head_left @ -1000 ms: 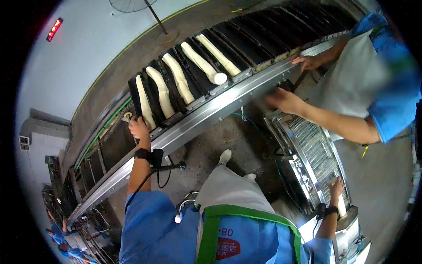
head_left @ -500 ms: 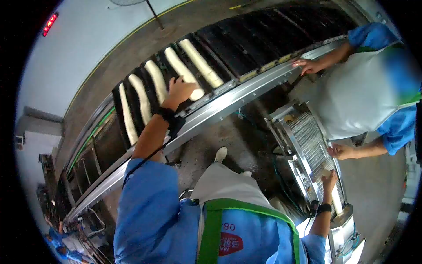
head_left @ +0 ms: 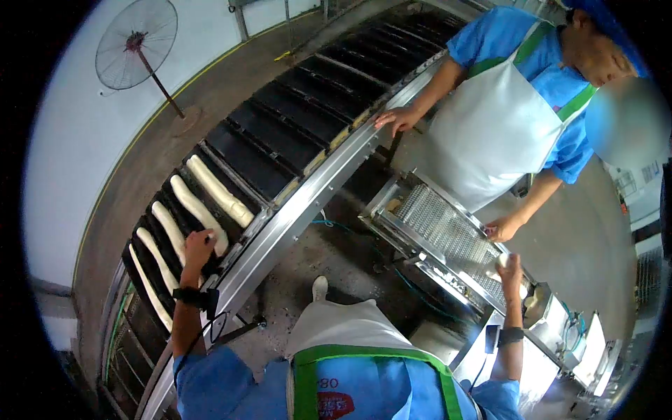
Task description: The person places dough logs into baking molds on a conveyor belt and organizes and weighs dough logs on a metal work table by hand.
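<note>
My left hand (head_left: 199,248) is over the black trays, its fingers curled at the near end of a long, pale dough strip (head_left: 198,210). More dough strips (head_left: 227,196) lie side by side in the tray grooves. Off to the right, my right hand (head_left: 511,271) is closed around another piece of dough (head_left: 500,263) above the metal mesh belt (head_left: 441,220). Part of that piece is hidden by my fingers and blurred.
A co-worker in a white apron (head_left: 483,129) stands across, one hand (head_left: 397,120) on the metal conveyor rail (head_left: 308,203), the other hand (head_left: 502,228) at the mesh belt's edge. Black trays (head_left: 308,105) continue along the line. A fan (head_left: 136,43) stands by the wall.
My view has turned, so the trays appear lower and further left. My right hand has raised the dough from the mesh belt. My left hand stays by the dough strips.
</note>
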Demonstrator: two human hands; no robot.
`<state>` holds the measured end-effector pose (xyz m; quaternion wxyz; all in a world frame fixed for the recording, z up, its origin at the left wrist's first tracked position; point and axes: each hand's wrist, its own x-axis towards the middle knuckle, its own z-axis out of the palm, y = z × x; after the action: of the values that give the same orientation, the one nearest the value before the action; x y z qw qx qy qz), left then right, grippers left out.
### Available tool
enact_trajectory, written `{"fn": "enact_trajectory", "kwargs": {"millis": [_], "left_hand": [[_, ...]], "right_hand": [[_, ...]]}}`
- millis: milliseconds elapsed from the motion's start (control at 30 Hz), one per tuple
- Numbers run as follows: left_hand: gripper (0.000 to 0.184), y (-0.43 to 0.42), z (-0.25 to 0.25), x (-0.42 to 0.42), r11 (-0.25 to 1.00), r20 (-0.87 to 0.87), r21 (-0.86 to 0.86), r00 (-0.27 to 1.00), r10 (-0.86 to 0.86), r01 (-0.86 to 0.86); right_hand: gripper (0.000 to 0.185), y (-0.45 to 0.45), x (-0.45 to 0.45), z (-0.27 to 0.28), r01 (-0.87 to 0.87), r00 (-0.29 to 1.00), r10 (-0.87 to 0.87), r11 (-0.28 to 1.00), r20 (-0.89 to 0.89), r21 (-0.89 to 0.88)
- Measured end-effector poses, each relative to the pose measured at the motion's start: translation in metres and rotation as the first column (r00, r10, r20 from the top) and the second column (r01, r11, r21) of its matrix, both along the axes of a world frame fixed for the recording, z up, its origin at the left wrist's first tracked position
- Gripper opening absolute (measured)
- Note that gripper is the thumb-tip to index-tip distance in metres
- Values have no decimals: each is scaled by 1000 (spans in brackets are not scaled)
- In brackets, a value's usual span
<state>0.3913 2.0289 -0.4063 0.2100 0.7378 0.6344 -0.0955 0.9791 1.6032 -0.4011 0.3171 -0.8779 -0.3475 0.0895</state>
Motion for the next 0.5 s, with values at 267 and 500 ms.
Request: {"fn": "enact_trajectory", "kwargs": {"millis": [267,500], "left_hand": [[20,9,7,45,930,373,367,919,-129,-18],[19,-8,30,93,932,489,359,843,-225,41]], "right_hand": [[27,27,43,130,81,983,-20,937,-180,338],[23,194,44,197,-58,993,92,920,-72,387]]}}
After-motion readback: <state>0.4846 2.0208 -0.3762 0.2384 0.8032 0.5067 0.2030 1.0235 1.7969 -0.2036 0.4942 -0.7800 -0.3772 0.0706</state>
